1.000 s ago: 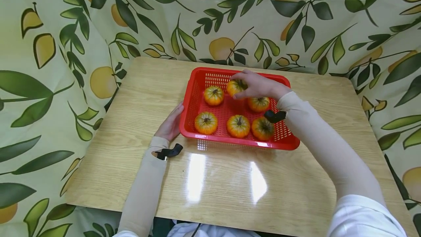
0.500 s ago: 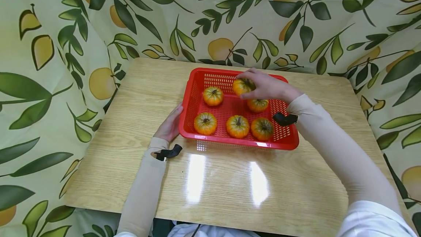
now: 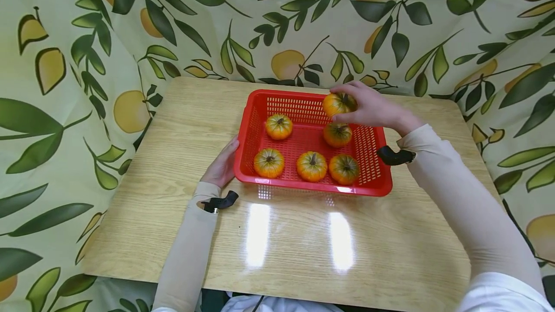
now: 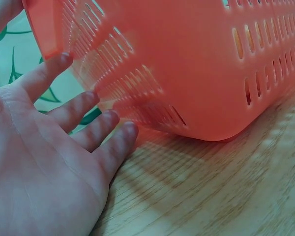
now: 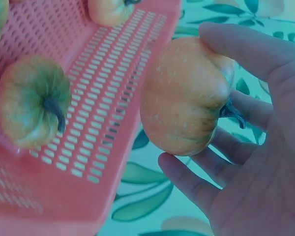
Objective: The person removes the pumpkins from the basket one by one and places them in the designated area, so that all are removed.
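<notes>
My right hand (image 3: pixel 375 106) pinches a small orange pumpkin (image 3: pixel 339 105) between thumb and fingers, over the back right of a red plastic basket (image 3: pixel 303 186). In the right wrist view the held pumpkin (image 5: pixel 179 98) hangs beside the basket's rim, its dark stem towards the palm. Below it in the basket sits another pumpkin (image 3: pixel 337 135). My left hand (image 3: pixel 220 165) is at the basket's left side. In the left wrist view the fingers (image 4: pixel 113 142) are fairly straight, their tips against the slotted wall (image 4: pixel 162 59); the thumb is mostly out of frame.
More small pumpkins lie in the basket: one at back left (image 3: pixel 279 126), one at front left (image 3: pixel 269 162), one at front middle (image 3: pixel 311 166) and one at front right (image 3: pixel 344 169). Beneath is a wooden table (image 3: pixel 295 244). A leaf-patterned cloth (image 3: pixel 243 8) hangs behind.
My right hand has moved rightward with the pumpkin, from the back middle of the basket to above its back right rim. The left hand stays at the basket's side.
</notes>
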### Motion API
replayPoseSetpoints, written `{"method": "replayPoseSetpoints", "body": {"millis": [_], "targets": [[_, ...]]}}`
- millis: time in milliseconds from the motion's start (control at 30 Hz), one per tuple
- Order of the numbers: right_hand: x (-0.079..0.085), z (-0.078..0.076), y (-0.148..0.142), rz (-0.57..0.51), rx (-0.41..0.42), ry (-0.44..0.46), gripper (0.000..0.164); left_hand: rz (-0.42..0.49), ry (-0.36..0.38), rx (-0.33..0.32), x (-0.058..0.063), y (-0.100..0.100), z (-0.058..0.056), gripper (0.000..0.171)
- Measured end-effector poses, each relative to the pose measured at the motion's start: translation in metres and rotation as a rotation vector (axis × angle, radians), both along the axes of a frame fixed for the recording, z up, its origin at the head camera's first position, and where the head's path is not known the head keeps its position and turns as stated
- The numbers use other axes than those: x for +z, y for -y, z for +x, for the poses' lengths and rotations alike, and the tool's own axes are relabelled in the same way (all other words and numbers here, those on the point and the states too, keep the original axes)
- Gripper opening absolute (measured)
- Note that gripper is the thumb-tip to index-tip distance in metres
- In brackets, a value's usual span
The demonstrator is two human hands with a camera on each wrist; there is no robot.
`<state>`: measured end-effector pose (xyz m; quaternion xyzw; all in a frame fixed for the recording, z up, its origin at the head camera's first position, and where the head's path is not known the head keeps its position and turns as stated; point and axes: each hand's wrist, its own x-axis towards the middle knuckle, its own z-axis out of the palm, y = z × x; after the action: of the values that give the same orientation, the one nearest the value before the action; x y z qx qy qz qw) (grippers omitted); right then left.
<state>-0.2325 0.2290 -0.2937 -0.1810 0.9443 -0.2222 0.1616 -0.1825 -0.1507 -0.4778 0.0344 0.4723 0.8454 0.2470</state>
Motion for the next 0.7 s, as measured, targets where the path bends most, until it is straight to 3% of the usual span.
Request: {"method": "replayPoseSetpoints", "body": {"millis": [300, 533, 700], "targets": [[0.01, 0.006, -0.029, -0.012, -0.072, -0.066, 0.071, 0.032, 0.002, 0.002, 0.0, 0.0, 0.0, 0.076], [0.012, 0.011, -0.05, -0.019, -0.116, -0.061, 0.074, 0.108, -0.003, 0.0, 0.001, 0.001, 0.0, 0.042], [0.012, 0.013, -0.066, -0.01, -0.168, -0.064, 0.076, 0.182, -0.008, 0.019, 0.002, 0.001, 0.0, 0.03]]}}
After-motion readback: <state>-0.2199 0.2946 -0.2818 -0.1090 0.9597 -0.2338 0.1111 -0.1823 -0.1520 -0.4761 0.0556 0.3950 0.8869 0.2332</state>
